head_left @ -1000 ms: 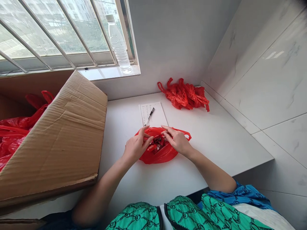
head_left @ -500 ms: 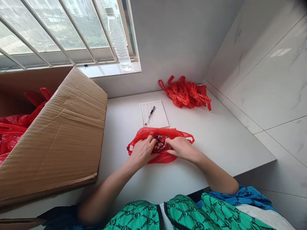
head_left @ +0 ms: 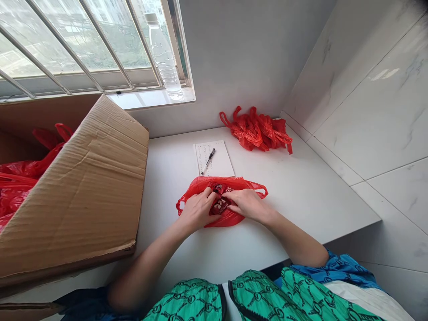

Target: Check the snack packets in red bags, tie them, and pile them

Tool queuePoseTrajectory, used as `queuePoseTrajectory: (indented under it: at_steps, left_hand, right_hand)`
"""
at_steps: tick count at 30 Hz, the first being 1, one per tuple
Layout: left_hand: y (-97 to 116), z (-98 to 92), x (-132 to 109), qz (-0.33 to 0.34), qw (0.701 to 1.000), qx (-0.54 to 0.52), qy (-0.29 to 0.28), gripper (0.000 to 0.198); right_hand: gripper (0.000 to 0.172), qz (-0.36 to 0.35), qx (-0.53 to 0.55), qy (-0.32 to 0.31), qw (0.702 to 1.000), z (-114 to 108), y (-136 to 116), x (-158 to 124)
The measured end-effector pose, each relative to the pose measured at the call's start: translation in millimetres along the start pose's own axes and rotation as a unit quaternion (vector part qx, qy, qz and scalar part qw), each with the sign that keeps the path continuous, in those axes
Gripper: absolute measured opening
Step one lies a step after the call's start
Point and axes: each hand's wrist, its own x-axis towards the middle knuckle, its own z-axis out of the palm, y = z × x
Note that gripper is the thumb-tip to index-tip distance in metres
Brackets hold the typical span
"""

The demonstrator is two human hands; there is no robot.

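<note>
Red bag [head_left: 219,203] sits mid-surface, near edge side, just in front of the person; both hands are on it. Left hand [head_left: 197,209] presses the bag's left half, fingers curled over the plastic, thumb toward the mouth. Right hand [head_left: 245,204] covers the right half, fingers pinching/pressing film near the opening. Neither hand is open flat; both look closed on bag material, not on anything separate.

Step, judged: contents already in, hands gathering/flattening the bag mouth over them. Handle loops stick out at the bag's far-left and far-right ends, untied. Next move prob calls for catching both loops w/o spilling the contents; film is thin and slippery, so grip needs to be on bunched plastic.

Containers:
- Red bag: dark red/black wrapped packets [head_left: 220,204] visible between the hands, count can't tell.
- Cardboard box [head_left: 83,187], left, tipped w/ flap toward the surface [head_left: 301,187]; holds more red plastic bags [head_left: 20,178], contents unseen.
- Pile of empty-looking red bags [head_left: 257,131], far right corner, well apart from the hands.

Misc: paper sheet [head_left: 219,165] w/ pen [head_left: 208,161] lying on it, just beyond the bag. Water bottle [head_left: 162,53] upright on the window sill, far side.
</note>
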Motion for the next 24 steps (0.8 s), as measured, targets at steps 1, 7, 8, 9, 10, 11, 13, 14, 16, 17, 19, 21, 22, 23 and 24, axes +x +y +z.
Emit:
queuePoseTrajectory:
  at_steps: [1,7,8,9,10,11,13,14,16,17,19,21,22,23,24]
  left_hand:
    - [0.5,0.1,0.0,0.000,1.000,-0.004,0.000,0.037]
    - [3.1,3.1,0.2,-0.004,0.999,-0.045,0.014,0.026]
    - [2.8,3.5,0.1,0.001,0.999,-0.051,0.016,0.025]
    - [2.2,3.6,0.0,0.006,0.998,-0.058,0.018,0.024]
    - [1.4,3.3,-0.1,0.012,0.998,-0.063,0.020,0.025]
    - [0.3,2.8,-0.1,0.015,0.997,-0.068,0.022,0.025]
    - [-1.8,0.6,0.3,0.019,0.997,-0.072,0.027,0.025]
    - [-2.7,-1.0,0.7,0.018,0.997,-0.073,0.031,0.025]
    - [-3.5,-4.8,1.5,0.014,0.995,-0.085,0.044,0.029]
    - [-3.4,-6.8,1.9,0.010,0.993,-0.105,0.051,0.032]
    - [-2.2,-10.7,2.2,0.001,0.983,-0.173,0.065,0.036]
    - [-0.6,-14.1,1.7,-0.008,0.964,-0.256,0.074,0.032]
    - [0.3,-15.7,1.1,-0.013,0.953,-0.293,0.080,0.029]
    - [1.1,-17.3,0.3,-0.017,0.941,-0.326,0.086,0.028]
    - [1.8,-18.9,-0.6,-0.019,0.931,-0.353,0.092,0.028]
  right_hand:
    - [0.026,-0.005,0.007,0.003,1.000,0.6,0.3,0.3]
    - [0.020,0.013,0.014,-0.012,1.000,-1.5,1.2,1.3]
    - [0.016,0.011,0.030,-0.009,0.999,-3.3,2.5,0.9]
    - [0.012,0.004,0.053,-0.002,0.999,-5.7,4.2,0.3]
    - [0.009,-0.003,0.080,0.008,0.997,-8.7,6.4,-0.6]
    - [0.009,-0.010,0.108,0.023,0.994,-12.1,8.9,-1.7]
    - [0.009,-0.011,0.160,0.057,0.985,-20.0,14.1,-4.8]
    - [0.009,-0.008,0.183,0.075,0.980,-23.9,16.4,-6.4]
    - [0.011,-0.008,0.226,0.107,0.968,-30.0,19.8,-9.3]
    - [0.012,-0.014,0.245,0.120,0.962,-31.9,20.9,-10.2]
    - [0.014,-0.035,0.262,0.139,0.955,-32.5,22.0,-10.8]
    - [0.016,-0.054,0.244,0.156,0.956,-30.0,22.3,-10.0]
    - [0.016,-0.061,0.226,0.164,0.958,-28.1,22.4,-9.3]
    - [0.017,-0.064,0.203,0.172,0.962,-26.3,22.5,-8.6]
    - [0.018,-0.064,0.178,0.179,0.965,-24.6,22.5,-8.1]
